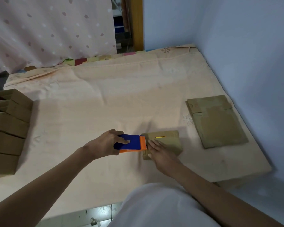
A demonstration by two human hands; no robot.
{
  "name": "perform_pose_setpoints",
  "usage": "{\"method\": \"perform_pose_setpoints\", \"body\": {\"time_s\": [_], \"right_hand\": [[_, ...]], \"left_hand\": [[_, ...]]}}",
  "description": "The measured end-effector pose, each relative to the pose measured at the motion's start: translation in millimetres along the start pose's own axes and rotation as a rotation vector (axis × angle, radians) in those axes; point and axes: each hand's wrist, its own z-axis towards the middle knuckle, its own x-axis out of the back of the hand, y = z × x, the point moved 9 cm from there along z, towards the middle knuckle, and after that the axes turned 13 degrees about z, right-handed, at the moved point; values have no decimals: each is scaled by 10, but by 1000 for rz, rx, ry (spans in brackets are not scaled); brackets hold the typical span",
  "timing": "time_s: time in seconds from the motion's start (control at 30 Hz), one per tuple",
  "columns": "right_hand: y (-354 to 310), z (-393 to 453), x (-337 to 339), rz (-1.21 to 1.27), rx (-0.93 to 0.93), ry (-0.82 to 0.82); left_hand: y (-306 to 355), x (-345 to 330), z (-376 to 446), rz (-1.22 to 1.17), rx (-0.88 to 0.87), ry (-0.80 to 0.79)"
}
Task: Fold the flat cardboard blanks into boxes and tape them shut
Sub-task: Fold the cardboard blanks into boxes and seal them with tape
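Centre of frame, slightly low: left hand wrapped around blue-and-orange tape dispenser, thumb on its blue top, serrated orange edge touching left end of small folded cardboard box. Right hand flat on box, fingers straight, pressing lid down just beside dispenser blade. Small yellow mark on box top. Box on peach-sheeted mattress. Right of frame, near blue wall: stack of flat cardboard blanks, well apart from box. Left edge: row of finished boxes stacked together. Upper left: spotted pink curtain. Bottom: white-clothed knee.
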Motion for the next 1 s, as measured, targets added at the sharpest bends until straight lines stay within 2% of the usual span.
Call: {"method": "perform_pose_setpoints", "body": {"time_s": [0.03,0.13,0.33,0.5,0.7,1.0], "right_hand": [[16,-15,-67,-35,10,-27],[157,-96,32,-148,15,44],[621,-532,414,-117,-187,154],[562,-487,338,-120,-324,148],[134,-117,-8,-189,-160,42],[697,-331,177,-241,-240,80]], "left_hand": [[1,9,4,7,3,-12],[-13,-9,1,10,9,-36],[-38,-67,-18,-13,34,-35],[0,-59,-43,-20,26,-22],[-29,-79,-11,-10,20,-20],[-3,-136,-46,-27,2,16]]}}
